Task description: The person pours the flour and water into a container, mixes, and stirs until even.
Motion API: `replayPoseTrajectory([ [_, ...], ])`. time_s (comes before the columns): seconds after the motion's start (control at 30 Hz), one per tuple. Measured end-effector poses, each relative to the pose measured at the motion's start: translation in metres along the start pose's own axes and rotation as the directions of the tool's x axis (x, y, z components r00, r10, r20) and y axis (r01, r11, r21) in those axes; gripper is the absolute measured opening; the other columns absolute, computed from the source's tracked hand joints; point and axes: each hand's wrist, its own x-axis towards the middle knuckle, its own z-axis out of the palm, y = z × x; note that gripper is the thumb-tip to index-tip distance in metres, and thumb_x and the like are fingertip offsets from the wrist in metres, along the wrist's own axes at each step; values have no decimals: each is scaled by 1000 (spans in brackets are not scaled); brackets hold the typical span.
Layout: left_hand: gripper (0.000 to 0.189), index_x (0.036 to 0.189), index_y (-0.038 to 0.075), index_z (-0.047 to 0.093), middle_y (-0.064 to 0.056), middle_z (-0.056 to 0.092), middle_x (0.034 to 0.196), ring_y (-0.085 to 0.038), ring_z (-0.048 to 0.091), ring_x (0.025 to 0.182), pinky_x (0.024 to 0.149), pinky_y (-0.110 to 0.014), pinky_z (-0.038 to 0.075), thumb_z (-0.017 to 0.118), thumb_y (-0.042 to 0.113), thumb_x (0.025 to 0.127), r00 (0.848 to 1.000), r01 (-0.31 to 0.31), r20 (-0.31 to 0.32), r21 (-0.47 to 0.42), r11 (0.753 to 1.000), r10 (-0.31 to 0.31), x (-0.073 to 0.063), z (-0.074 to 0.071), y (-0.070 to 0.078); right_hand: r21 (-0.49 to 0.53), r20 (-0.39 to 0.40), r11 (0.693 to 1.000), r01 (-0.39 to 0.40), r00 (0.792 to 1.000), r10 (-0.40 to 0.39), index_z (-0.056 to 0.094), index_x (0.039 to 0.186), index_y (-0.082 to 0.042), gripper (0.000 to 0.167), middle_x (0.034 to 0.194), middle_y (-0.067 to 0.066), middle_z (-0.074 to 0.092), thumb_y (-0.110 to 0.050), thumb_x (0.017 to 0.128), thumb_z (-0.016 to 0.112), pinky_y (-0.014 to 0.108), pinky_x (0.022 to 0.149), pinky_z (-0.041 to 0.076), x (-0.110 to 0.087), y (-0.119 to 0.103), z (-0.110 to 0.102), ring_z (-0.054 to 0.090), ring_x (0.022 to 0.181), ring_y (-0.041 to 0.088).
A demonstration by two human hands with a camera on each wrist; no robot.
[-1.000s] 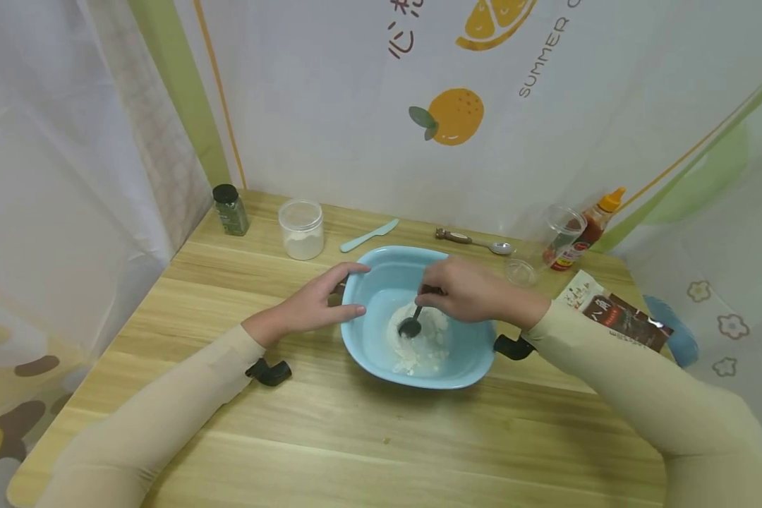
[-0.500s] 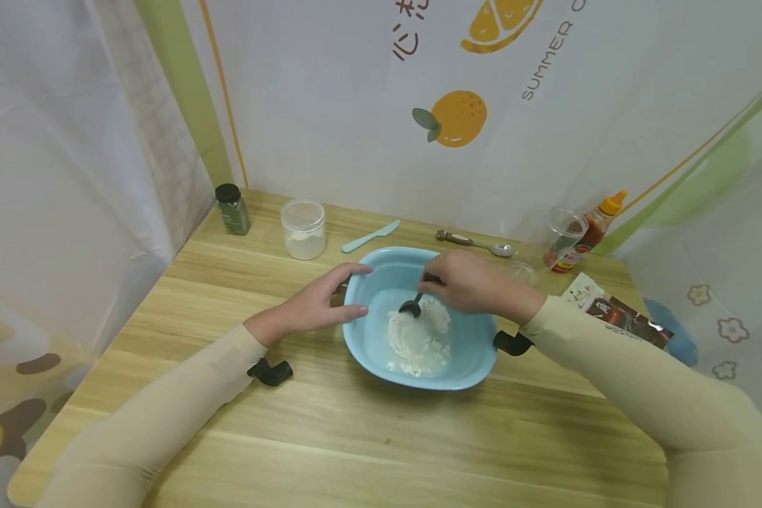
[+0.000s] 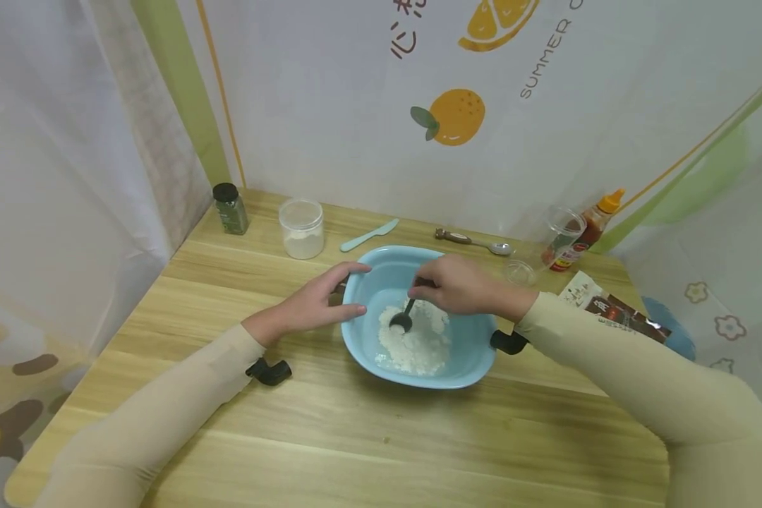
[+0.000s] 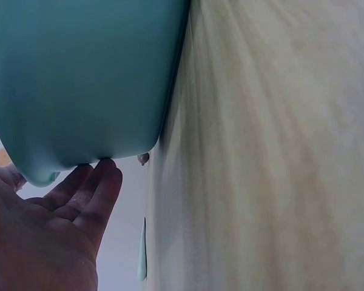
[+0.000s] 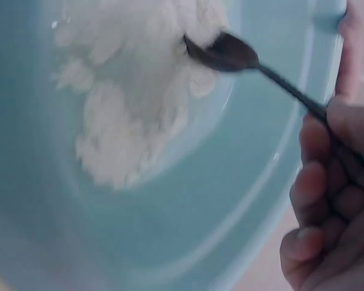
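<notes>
Spoon: the small dark spoon stood at the white powder inside the rounded light-blue basin; probably light and stiff, best held by its handle.
Right hand: pinched that handle.
Left hand: spread, it held the rim, fingertips against the outer wall.
Basin: seemed light, smooth, likely to slide unsteadied.
Writing: "SUMMER" showed on the white fruit-print curtain; "角" on the brown-and-white packet.

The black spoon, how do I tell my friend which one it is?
On the wooden table, find the big blue basin. Over it, the right hand holds the black spoon, its end down at the white powder. It looks dark, while the other spoon, lying behind the basin, has a brown handle and silver end.
</notes>
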Motion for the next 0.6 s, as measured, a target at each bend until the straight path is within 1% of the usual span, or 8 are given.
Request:
replayPoseTrajectory([
  [0.1,72,165,2,42,-24,47,163,-43,64,137,95,-38,67,78,17,103,1000,-5,2,-4,1000,5,1,1,0,-48,-32,996,-69,997,67,81,100,-8,18,78,-4,69,-20,110,72,32,59,50,-2,7,-4,58,63,9],
  [0.17,72,164,1,42,-23,47,163,-43,65,136,95,-38,68,78,17,103,1000,-8,2,1,1000,8,2,1,0,-96,-18,991,-91,996,89,79,95,-10,21,74,-4,65,-21,110,71,33,57,49,-5,9,-7,56,61,10],
  [0.2,72,164,1,43,-23,47,163,-42,65,136,95,-38,68,78,17,103,1000,-9,1,4,1000,9,2,1,0,-115,3,989,-95,995,96,79,94,-11,22,73,-5,64,-22,110,71,33,57,49,-5,8,-8,56,61,10],
  [0.3,72,164,1,42,-23,46,164,-43,64,136,97,-40,67,78,18,104,1000,-12,-1,8,1000,12,2,0,0,-113,87,991,-66,993,76,80,95,-15,21,79,-7,69,-27,111,71,33,63,53,-4,3,-9,60,66,8],
  [0.4,72,165,2,42,-23,46,164,-43,64,137,100,-42,66,77,20,104,1000,-10,-5,8,1000,10,0,0,0,-46,138,999,-21,990,28,83,104,-17,21,86,-6,75,-30,112,69,34,69,56,3,1,-7,62,72,7],
  [0.43,72,165,2,43,-23,46,165,-43,63,138,100,-43,66,77,20,104,1000,-8,-6,9,1000,8,0,0,0,-26,134,1000,-18,991,22,83,105,-16,21,87,-5,75,-30,112,69,34,69,56,5,1,-6,62,72,7],
  [0.5,71,164,2,43,-24,46,165,-44,63,138,100,-44,66,76,21,105,1000,-8,-7,7,1000,8,-1,0,0,-11,98,1000,-26,995,27,83,104,-13,22,83,-4,73,-28,113,69,33,66,54,9,3,-5,60,69,8],
  [0.6,71,164,3,44,-22,46,165,-43,63,138,100,-44,66,77,20,104,1000,-5,-10,19,1000,6,0,0,0,-33,24,996,-83,996,84,81,98,-9,22,73,-3,66,-23,111,71,32,60,50,9,8,-9,57,62,11],
])
